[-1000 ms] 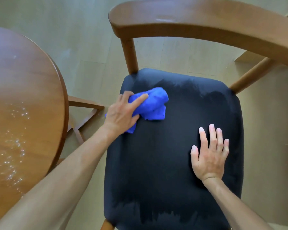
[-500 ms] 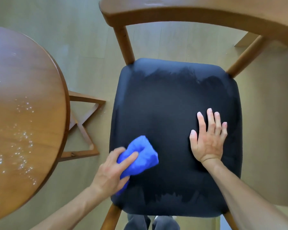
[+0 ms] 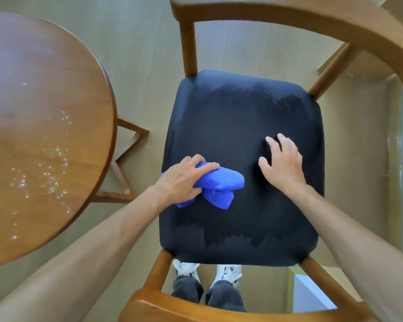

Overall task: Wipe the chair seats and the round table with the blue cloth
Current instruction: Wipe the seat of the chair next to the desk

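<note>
A wooden chair with a dark navy seat fills the middle of the view. My left hand grips the bunched blue cloth and presses it on the left middle of the seat. My right hand rests on the seat's right side with fingers spread and slightly arched, holding nothing. Damp streaks show along the seat's far and near edges. The round wooden table stands to the left, with water droplets scattered on its top.
The chair's curved wooden armrest and back rail arcs over the far and right sides, and another rail crosses the bottom. My feet in white shoes stand under the seat's near edge. Table legs lie between table and chair.
My left hand has moved the cloth from the seat's near left corner toward its middle. The right hand has lifted its palm, fingers arching. The camera has shifted back over the chair.
</note>
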The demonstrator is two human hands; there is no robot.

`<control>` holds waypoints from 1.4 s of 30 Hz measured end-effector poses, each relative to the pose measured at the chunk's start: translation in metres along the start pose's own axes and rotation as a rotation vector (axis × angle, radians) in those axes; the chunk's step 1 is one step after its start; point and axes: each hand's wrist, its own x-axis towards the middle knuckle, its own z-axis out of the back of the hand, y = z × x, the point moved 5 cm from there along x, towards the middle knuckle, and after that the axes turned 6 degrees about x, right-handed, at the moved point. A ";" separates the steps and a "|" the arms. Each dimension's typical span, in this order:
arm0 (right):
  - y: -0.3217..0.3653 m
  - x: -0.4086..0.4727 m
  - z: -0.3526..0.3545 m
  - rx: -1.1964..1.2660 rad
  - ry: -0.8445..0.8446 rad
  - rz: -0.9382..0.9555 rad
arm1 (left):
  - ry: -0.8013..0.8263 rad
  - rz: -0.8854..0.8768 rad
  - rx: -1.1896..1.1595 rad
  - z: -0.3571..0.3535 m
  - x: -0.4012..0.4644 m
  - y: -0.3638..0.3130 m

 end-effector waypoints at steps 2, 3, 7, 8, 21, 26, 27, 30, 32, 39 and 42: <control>0.044 -0.012 0.013 0.170 0.093 0.229 | -0.013 0.005 -0.027 0.003 0.014 -0.009; 0.068 -0.024 0.014 0.238 0.177 0.341 | -0.038 0.027 -0.030 0.004 0.016 -0.010; 0.121 -0.066 -0.013 0.002 0.293 0.642 | 0.017 0.215 -0.158 -0.002 -0.010 0.023; 0.123 -0.067 -0.021 -0.078 0.285 0.639 | 0.068 0.249 -0.210 -0.005 -0.023 0.034; 0.163 -0.077 -0.058 -0.311 0.082 0.676 | -0.033 0.448 -0.620 0.000 -0.039 0.047; 0.161 -0.166 -0.098 -0.415 0.384 1.019 | 0.074 0.401 -0.523 -0.006 -0.034 0.040; 0.156 -0.173 -0.100 -0.424 0.423 1.046 | 0.112 0.383 -0.486 -0.009 -0.035 0.039; 0.129 -0.179 -0.090 -0.490 0.523 1.172 | 0.195 0.350 -0.347 -0.018 -0.039 0.037; 0.097 -0.186 -0.079 -0.594 0.635 1.292 | 0.203 0.342 -0.285 -0.020 -0.040 0.034; -0.009 -0.129 -0.011 -0.732 0.859 1.100 | 0.244 0.331 -0.177 -0.025 -0.040 0.023; -0.037 -0.081 0.011 -0.673 0.719 0.718 | 0.236 0.344 -0.177 -0.027 -0.039 0.022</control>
